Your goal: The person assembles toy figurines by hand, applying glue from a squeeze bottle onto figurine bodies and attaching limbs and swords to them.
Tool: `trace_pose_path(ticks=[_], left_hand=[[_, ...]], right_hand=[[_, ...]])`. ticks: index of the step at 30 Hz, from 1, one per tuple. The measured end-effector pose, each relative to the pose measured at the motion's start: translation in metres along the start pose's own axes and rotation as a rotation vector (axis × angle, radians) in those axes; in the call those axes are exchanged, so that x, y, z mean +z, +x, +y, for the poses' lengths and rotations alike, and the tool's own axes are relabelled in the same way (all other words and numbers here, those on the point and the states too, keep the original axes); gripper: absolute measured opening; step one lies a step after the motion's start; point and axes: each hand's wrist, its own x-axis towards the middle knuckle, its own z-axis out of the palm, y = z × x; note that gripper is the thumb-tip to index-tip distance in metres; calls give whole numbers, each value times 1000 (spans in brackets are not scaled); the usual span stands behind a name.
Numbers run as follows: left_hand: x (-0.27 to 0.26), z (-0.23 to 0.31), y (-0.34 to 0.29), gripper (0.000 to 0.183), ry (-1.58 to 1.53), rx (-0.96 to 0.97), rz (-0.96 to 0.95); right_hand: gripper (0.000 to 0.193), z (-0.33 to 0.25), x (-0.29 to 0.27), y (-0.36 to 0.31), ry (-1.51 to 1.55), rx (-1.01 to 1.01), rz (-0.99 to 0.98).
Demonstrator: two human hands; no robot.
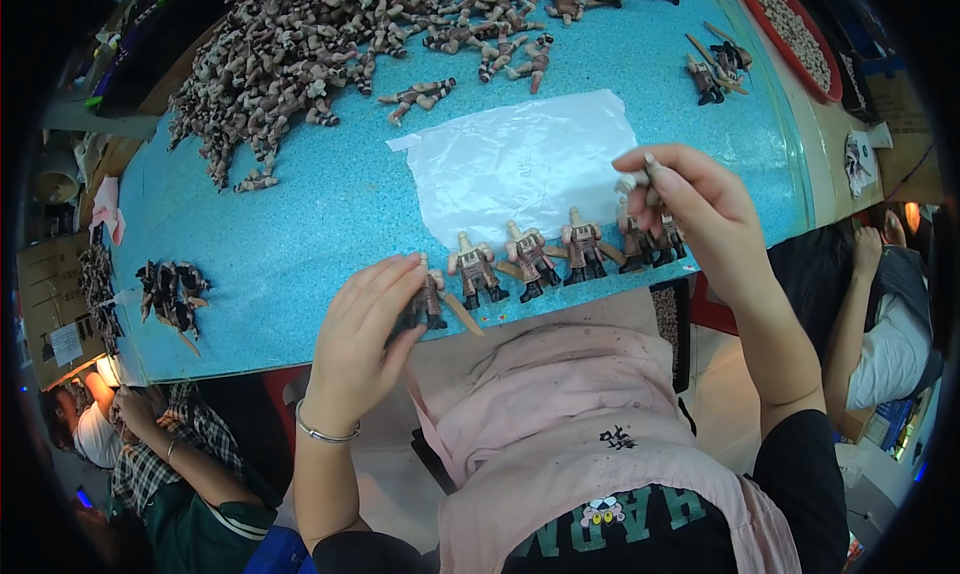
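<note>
Head view: the right hand point(690, 196) pinches a small pale part point(629, 183) over the row of painted figurines point(531, 261), upright along the bench point(330, 214) edge, seemingly for easy reach; the left hand point(365, 312) grips the leftmost figurine point(431, 304), apparently steadying it.

black shirt point(660, 549): green capitals point(686, 509) (partly covered) | pink apron point(560, 399): dark characters point(617, 438)

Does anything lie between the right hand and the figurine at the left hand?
Yes: in this view, three row figurines and part of the plastic sheet lie between the right hand and that leftmost figurine.
</note>
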Motion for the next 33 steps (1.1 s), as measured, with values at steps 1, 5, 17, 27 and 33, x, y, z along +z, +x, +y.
trace_pose_path(ticks=[1,5,17,27,33], left_hand=[[1,-1,-6,58,-26,-47,37],[-2,9,-27,57,-124,-171,138],[44,57,-9,62,-401,-128,18],[44,58,-2,64,-356,-95,24],[43,60,1,62,-330,-80,29]], right_hand=[[29,2,2,-9,6,2,0],[30,15,11,-39,114,-4,-37],[24,48,64,-64,-65,-137,-173],[24,57,78,-62,-176,-251,-146],[23,56,81,-65,-129,-193,-99]])
